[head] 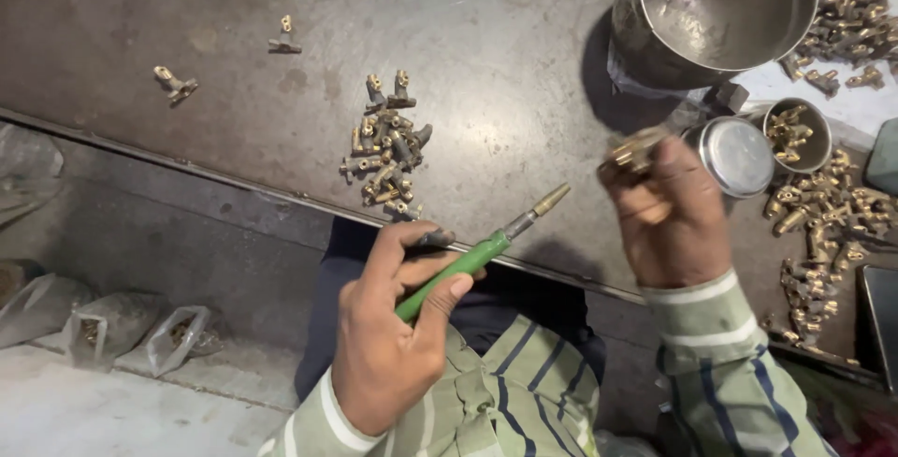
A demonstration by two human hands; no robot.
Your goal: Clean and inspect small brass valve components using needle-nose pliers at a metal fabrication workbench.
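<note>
left hand [388, 326] is curled shut around the green handle of a slim tool [477, 256], thumb laid along the grip. its long axis runs on a diagonal, from the palm at lower left up to a brass tip at upper right, pointing toward the right hand [669, 223]. that hand is closed over a small brass fitting [634, 153], pinched at the fingertips above the edge of the dark metal table [234, 8]; the fitting is blurred and mostly hidden by the fingers, so its shape is hard to make out.

just beyond the right hand stands a small round tin [797, 134] holding a few brass pieces, with a flat silver lid [734, 156] beside it. a large steel pot [720, 13], cut off by the top edge, looks bare inside. loose brass fittings lie in a small heap [388, 153] mid-table and a bigger spread [823, 223] at right. clear bags [140, 331] sit on the floor below, contents unclear.
</note>
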